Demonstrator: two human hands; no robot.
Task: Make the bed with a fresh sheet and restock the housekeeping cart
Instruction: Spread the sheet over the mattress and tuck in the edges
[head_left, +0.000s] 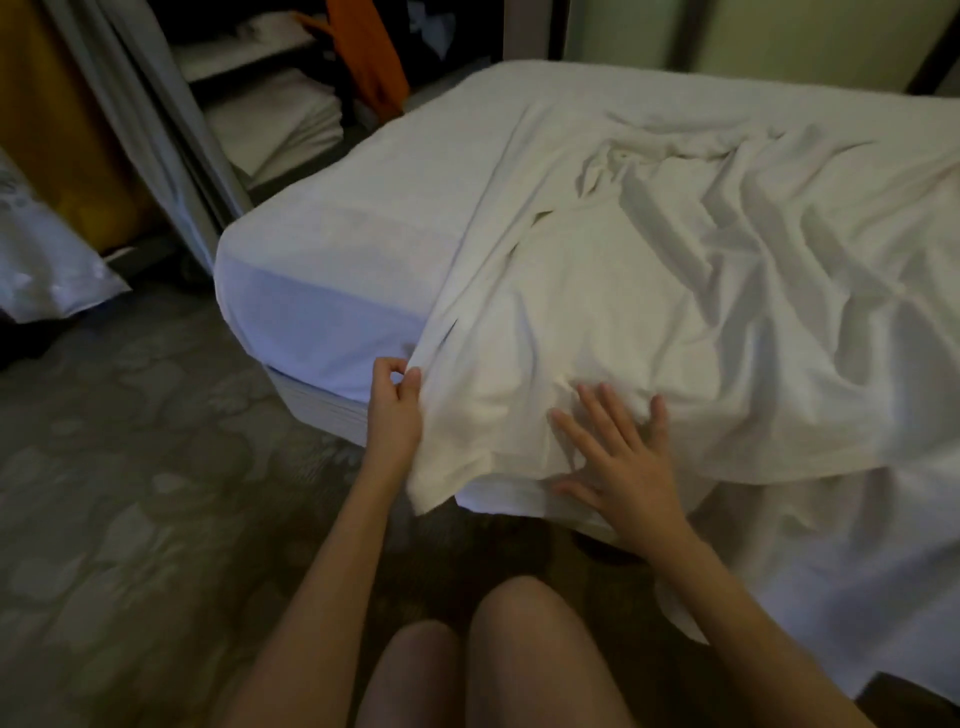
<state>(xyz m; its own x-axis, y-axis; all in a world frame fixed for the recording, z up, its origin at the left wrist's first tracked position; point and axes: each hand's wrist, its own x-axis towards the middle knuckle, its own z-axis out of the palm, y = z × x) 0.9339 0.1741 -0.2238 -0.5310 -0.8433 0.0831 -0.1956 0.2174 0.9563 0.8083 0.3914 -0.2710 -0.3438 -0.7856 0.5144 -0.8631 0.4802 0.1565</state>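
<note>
Sheet: white sheet (649, 270) lies rumpled over the bed (322, 249), its corner hanging off at 6 o'clock.
Left grip: left hand (393, 410) pinches the sheet's edge.
Right grip: right hand (618, 457) released, fingers spread flat on the sheet.
Cart: housekeeping cart (260, 93) at 11 o'clock holds folded linens (280, 124).

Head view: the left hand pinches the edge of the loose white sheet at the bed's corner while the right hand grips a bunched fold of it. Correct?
Not quite. The right hand grips nothing: its fingers are spread and lie flat on the loose white sheet. The left hand does pinch the sheet's edge at the bed's corner, as the head view shows.
</note>
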